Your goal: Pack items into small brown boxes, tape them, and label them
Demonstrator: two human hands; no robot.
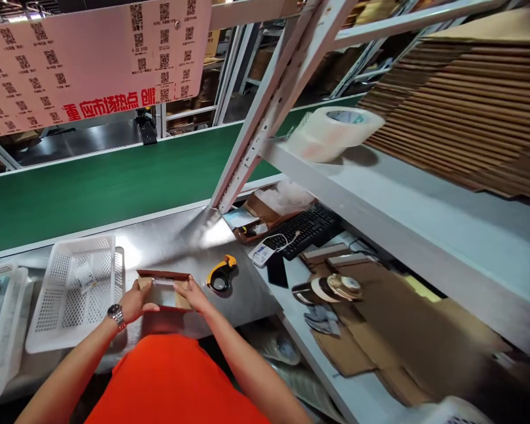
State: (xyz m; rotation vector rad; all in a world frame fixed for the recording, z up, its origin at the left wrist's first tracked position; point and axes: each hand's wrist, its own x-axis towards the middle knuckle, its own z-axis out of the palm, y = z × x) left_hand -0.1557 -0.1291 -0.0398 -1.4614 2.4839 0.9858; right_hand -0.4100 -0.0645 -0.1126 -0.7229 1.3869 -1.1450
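Note:
Between my hands is a small open cardboard box (163,301) at the near edge of the metal table (176,235). My left hand (136,301), with a watch on its wrist, grips the box's left side. My right hand (193,294) holds the opposite side. Something pale, which I cannot make out, lies inside the box. Just right of my right hand rests a yellow and black tape dispenser (222,274). A white perforated plastic basket (77,294) stands to the left, with a small labelled packet (85,277) in it.
A green conveyor belt (115,182) runs behind the table. To the right, a shelf (406,206) bears tape rolls (335,132) and stacked flat cardboard (477,106). Below it are a keyboard (311,227), a phone (277,271) and a tumbler (327,288). A slanted metal post (265,123) rises between.

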